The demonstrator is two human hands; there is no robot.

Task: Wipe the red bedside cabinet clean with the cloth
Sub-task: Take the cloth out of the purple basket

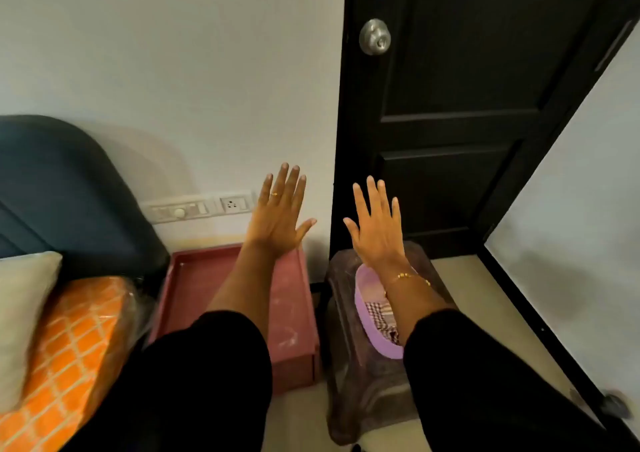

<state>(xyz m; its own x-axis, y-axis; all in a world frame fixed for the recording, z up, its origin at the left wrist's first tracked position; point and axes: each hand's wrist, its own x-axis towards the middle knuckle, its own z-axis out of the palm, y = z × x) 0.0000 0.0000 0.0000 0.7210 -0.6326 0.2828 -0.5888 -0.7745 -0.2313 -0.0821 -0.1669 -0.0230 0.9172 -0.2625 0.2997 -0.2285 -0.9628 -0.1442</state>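
Note:
The red bedside cabinet (294,313) stands low against the white wall, its raised-rim top dusty with pale smears. A checked cloth (381,313) lies in a purple basin (367,316) on a brown plastic stool to the cabinet's right. My left hand (280,216) is stretched out above the cabinet's back edge, fingers spread, holding nothing. My right hand (375,224) is held up above the basin, fingers apart and empty; its forearm hides part of the cloth.
A dark headboard (69,188) and a bed with an orange patterned mattress (76,340) and a pale pillow (20,313) lie left. A switch panel (201,207) is on the wall. A black door (467,105) stands behind the brown stool (367,396).

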